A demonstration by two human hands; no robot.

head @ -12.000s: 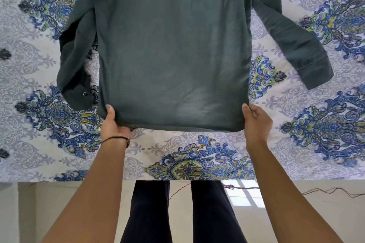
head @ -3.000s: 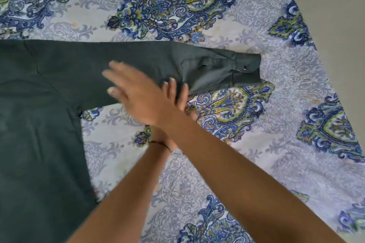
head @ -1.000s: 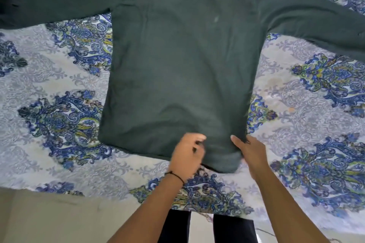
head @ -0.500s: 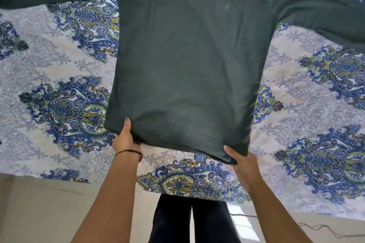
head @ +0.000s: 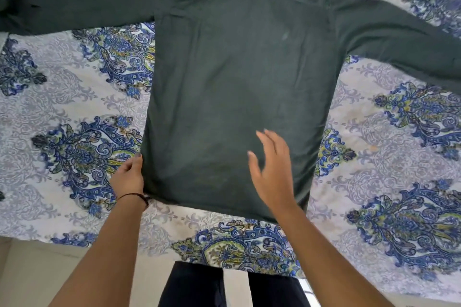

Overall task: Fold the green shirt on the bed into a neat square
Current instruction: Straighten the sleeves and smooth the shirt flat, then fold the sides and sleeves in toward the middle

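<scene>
The green shirt (head: pixel 237 77) lies flat and back-up on the bed, its hem toward me and both long sleeves spread out to the left and right. My left hand (head: pixel 128 177) grips the shirt's near left hem corner, thumb on top of the cloth. My right hand (head: pixel 273 169) is over the lower right of the shirt body with fingers straight and spread; whether it touches the cloth I cannot tell.
The bed (head: pixel 74 112) is covered by a white sheet with blue and green paisley print. Its near edge runs across the bottom of the view, with pale floor (head: pixel 30 276) below. My dark-trousered legs (head: pixel 199 286) stand against that edge.
My right hand let go of the near right hem corner and moved up over the shirt body. My left hand stays at the near left corner. The shirt lies flatter.
</scene>
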